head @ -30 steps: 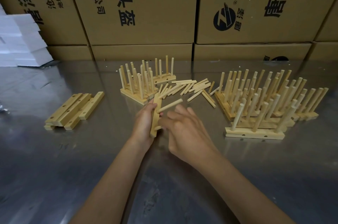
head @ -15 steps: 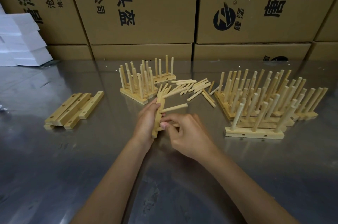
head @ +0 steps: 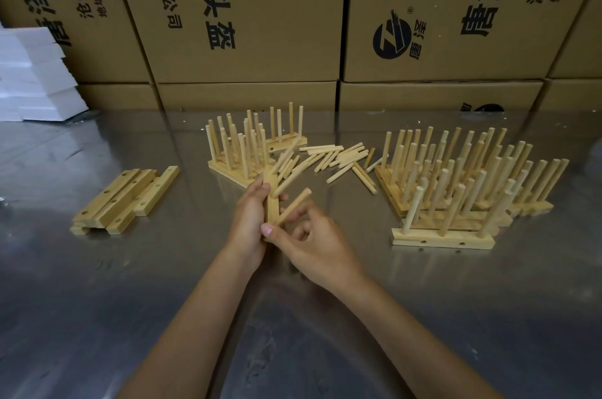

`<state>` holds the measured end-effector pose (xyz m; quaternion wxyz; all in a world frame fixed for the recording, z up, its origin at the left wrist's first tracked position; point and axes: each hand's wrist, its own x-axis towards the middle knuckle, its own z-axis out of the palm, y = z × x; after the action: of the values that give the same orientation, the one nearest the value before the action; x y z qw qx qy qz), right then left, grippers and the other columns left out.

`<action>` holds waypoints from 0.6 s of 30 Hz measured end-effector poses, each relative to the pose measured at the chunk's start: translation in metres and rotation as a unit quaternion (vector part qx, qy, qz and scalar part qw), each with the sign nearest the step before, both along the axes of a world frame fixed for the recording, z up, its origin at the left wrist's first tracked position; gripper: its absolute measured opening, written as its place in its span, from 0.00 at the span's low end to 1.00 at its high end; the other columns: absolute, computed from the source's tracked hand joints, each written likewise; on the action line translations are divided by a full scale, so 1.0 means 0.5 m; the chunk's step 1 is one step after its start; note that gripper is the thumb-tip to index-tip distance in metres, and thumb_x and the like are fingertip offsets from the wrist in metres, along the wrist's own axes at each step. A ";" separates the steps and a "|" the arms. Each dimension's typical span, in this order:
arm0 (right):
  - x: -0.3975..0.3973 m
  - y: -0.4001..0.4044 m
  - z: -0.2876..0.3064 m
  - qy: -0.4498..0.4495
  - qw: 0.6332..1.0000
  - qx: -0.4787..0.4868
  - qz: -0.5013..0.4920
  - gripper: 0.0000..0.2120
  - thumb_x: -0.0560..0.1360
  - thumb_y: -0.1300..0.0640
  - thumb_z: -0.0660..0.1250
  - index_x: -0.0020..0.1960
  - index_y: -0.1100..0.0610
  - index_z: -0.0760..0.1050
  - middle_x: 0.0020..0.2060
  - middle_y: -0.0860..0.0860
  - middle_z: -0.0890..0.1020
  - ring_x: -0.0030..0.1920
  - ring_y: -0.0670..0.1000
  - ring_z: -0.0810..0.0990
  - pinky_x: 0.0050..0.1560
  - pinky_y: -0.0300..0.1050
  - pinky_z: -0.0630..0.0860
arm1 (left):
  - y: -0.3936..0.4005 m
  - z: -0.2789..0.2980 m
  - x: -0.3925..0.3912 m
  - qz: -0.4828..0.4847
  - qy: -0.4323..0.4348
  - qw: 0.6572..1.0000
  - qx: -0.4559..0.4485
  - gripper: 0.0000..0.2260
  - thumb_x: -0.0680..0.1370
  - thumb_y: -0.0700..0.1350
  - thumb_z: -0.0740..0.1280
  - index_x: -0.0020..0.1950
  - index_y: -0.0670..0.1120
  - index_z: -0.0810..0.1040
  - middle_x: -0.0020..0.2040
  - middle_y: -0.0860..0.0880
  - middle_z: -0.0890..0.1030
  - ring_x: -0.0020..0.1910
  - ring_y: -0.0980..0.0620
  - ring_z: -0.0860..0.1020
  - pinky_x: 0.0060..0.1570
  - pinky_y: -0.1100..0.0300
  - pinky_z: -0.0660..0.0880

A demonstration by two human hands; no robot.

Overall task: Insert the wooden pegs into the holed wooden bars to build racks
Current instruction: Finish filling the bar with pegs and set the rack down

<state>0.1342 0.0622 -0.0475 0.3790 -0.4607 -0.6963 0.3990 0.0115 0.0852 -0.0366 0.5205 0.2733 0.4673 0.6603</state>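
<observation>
My left hand grips a holed wooden bar held on end above the steel table. One peg sticks out of the bar to the upper right. My right hand pinches a second peg whose lower end meets the bar lower down. Loose pegs lie in a heap just behind my hands. A stack of bare holed bars lies at the left.
Finished racks stand behind the hands and in a large group at the right, the nearest rack close to my right hand. Cardboard boxes wall the table's far edge. White foam blocks sit far left.
My right hand has brought a second peg against the lower part of the bar, angled up to the right. My left hand has kept the bar in place.
</observation>
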 end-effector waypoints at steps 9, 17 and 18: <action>0.016 0.015 -0.011 -0.122 0.985 0.096 -0.078 0.11 0.72 0.43 0.69 0.42 0.50 0.78 0.29 0.44 0.79 0.33 0.46 0.78 0.34 0.46 0.76 | -0.013 0.014 -0.004 0.013 0.036 0.999 -0.001 0.14 0.85 0.40 0.54 0.69 0.42 0.70 0.48 0.40 0.83 0.42 0.45 0.82 0.38 0.54 0.82; 0.024 0.028 -0.019 -0.157 0.971 0.154 -0.093 0.12 0.77 0.46 0.67 0.55 0.50 0.80 0.35 0.44 0.81 0.39 0.49 0.81 0.40 0.49 0.80 | -0.005 0.015 -0.015 0.065 0.085 0.992 -0.069 0.10 0.84 0.40 0.58 0.66 0.41 0.69 0.53 0.38 0.81 0.50 0.43 0.84 0.46 0.49 0.84; 0.023 0.033 -0.021 -0.153 0.972 0.157 -0.087 0.11 0.77 0.47 0.67 0.55 0.51 0.81 0.35 0.45 0.81 0.40 0.49 0.81 0.41 0.50 0.80 | -0.005 0.017 -0.020 0.070 0.094 0.990 -0.079 0.10 0.84 0.40 0.59 0.65 0.40 0.70 0.53 0.38 0.81 0.50 0.42 0.84 0.44 0.51 0.84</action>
<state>0.1454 0.0786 -0.0581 0.3690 -0.5095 -0.7573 0.1754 0.0014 0.0828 -0.0282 0.4466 0.2588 0.5827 0.6277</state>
